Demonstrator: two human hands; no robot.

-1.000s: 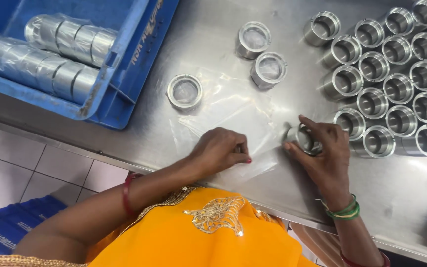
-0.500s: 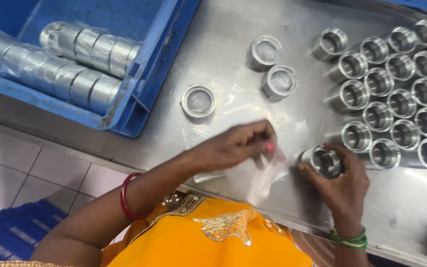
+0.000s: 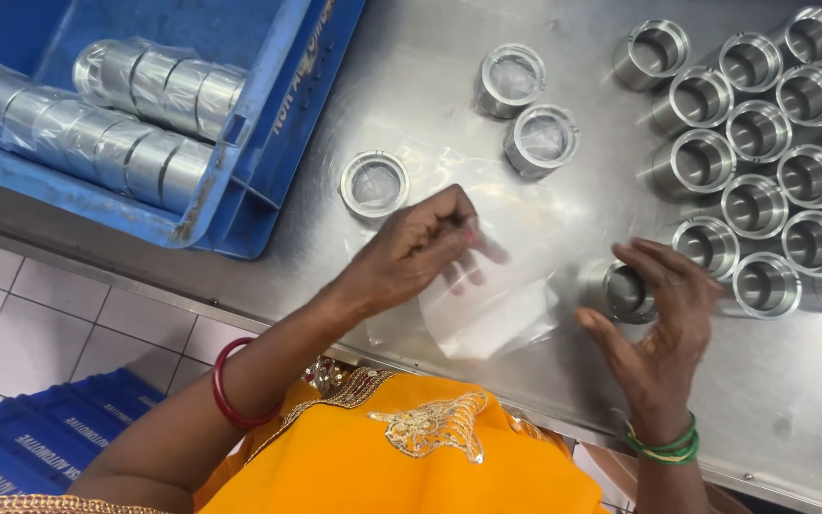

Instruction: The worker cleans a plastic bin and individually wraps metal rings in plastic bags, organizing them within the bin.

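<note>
Head view is looking down at my steel table [image 3: 449, 86], and I am taking that table as my landmark. I judge I am in the bagging step: my left hand [image 3: 420, 252] is pinching the top edge of a clear plastic bag [image 3: 487, 309] between thumb and fingertips, near the table's front edge. My right hand [image 3: 663, 328] is cupping a metal ring [image 3: 625, 290] just beside the bag, fingers curled and slightly spread over it, touching its rim.

The next move, as I read it, is calling for the bag's mouth to be opened wide enough and the ring tipped in squarely, without snagging the thin film.

The ring is looking like a short, bright, machined steel sleeve, hollow through the middle. The bag is lying flat, thin and glossy.

Further back on the table three wrapped rings [image 3: 511, 81] are standing apart, and bare rings [image 3: 753, 133] are crowding its right end. A blue crate [image 3: 268, 162] with wrapped rolls [image 3: 97, 133] is overhanging the table's left end.
</note>
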